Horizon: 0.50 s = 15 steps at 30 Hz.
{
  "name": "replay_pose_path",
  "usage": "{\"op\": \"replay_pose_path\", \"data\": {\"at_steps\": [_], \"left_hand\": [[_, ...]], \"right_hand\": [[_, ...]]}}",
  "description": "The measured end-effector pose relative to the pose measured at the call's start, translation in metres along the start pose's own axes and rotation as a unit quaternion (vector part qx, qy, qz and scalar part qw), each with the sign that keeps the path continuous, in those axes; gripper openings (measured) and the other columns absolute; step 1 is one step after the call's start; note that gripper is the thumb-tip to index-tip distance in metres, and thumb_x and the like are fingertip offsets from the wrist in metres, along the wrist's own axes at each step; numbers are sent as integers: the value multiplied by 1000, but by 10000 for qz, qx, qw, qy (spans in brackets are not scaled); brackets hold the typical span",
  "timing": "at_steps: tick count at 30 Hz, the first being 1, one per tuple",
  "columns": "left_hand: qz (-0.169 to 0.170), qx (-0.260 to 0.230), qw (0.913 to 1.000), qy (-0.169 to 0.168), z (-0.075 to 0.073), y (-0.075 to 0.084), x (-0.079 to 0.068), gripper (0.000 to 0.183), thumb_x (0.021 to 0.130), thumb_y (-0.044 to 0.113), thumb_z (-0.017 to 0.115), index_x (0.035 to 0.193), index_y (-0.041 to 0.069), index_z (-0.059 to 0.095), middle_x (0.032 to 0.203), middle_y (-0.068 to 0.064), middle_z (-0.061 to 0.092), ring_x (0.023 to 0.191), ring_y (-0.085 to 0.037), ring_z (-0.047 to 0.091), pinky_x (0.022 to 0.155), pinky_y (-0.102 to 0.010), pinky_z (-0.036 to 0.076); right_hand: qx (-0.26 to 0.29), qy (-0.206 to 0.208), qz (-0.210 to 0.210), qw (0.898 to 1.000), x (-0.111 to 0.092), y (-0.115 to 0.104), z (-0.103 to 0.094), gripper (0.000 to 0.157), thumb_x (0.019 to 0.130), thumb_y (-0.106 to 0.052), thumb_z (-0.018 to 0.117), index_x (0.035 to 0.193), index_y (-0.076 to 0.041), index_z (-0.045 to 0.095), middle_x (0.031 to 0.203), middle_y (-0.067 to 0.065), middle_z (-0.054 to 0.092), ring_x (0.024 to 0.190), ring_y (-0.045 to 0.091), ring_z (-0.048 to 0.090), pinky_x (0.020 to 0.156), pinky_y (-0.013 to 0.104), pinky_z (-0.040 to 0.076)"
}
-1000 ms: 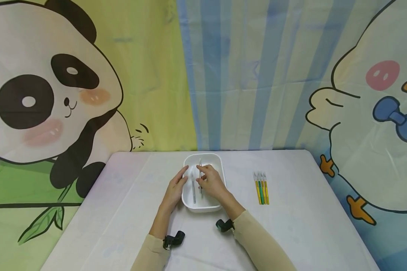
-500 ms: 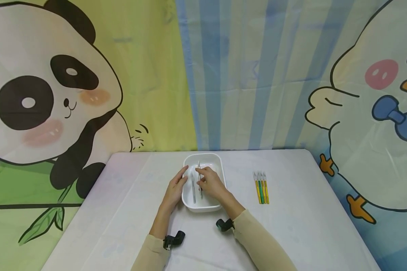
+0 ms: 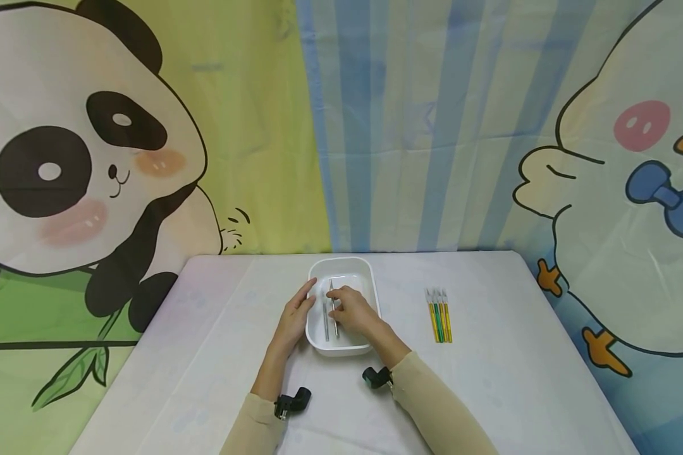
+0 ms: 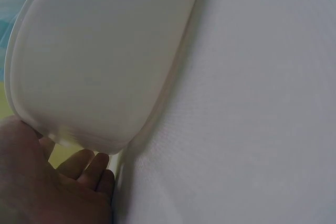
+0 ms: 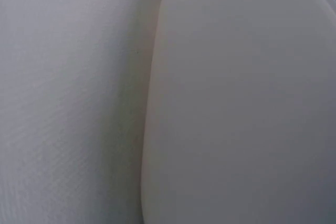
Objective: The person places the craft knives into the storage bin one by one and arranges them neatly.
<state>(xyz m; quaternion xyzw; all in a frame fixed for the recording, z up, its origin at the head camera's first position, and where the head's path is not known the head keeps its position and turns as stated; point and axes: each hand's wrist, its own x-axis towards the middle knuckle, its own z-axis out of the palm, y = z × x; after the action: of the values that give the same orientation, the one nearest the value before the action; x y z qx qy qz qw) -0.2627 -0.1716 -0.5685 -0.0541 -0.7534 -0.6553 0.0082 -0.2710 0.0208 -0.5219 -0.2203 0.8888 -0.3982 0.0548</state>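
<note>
In the head view a white tray (image 3: 350, 347) stands on the table. My left hand (image 3: 289, 319) holds its left side, thumb at the rim; in the left wrist view the fingers (image 4: 94, 171) lie bent along the outside of the tray wall (image 4: 100, 66). My right hand (image 3: 357, 311) reaches into the tray and pinches a slim silver pen-like tool (image 3: 336, 328), its pointed end toward the far side. Left of it, a second slim silver tool (image 3: 326, 325) lies in the tray. The right wrist view shows the tray's outer wall (image 5: 236, 103), while most of the hand is hidden.
Several slim yellow and green pen-like tools (image 3: 439, 319) with clear tips lie side by side to the right of the tray. The table has a white cloth (image 3: 205, 379). Behind it hangs a printed curtain (image 3: 410, 126).
My right hand has drawn the silver tool nearer and a little left, toward the second tool, lowering it in the tray. The left hand and tray have stayed put.
</note>
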Motion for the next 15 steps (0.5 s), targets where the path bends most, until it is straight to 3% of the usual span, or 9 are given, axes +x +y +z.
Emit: {"op": "replay_pose_path", "data": {"at_steps": [10, 15], "left_hand": [[-45, 31, 10000, -25, 0, 1, -1, 47, 110, 27, 51, 157, 30, 48, 167, 4, 38, 159, -23, 27, 131, -50, 20], [-164, 98, 9998, 17, 0, 2, -2, 44, 110, 33, 52, 153, 39, 50, 167, 8, 38, 159, -20, 27, 132, -48, 20]], "right_hand": [[-84, -147, -2, 9999, -1, 1, 0, 48, 93, -6, 77, 138, 3, 64, 126, 19, 65, 80, 11, 66, 69, 22, 56], [-373, -210, -178, 9989, -1, 0, 0, 52, 89, -5, 79, 138, 2, 64, 126, 21, 65, 87, 17, 64, 83, 32, 56]]}}
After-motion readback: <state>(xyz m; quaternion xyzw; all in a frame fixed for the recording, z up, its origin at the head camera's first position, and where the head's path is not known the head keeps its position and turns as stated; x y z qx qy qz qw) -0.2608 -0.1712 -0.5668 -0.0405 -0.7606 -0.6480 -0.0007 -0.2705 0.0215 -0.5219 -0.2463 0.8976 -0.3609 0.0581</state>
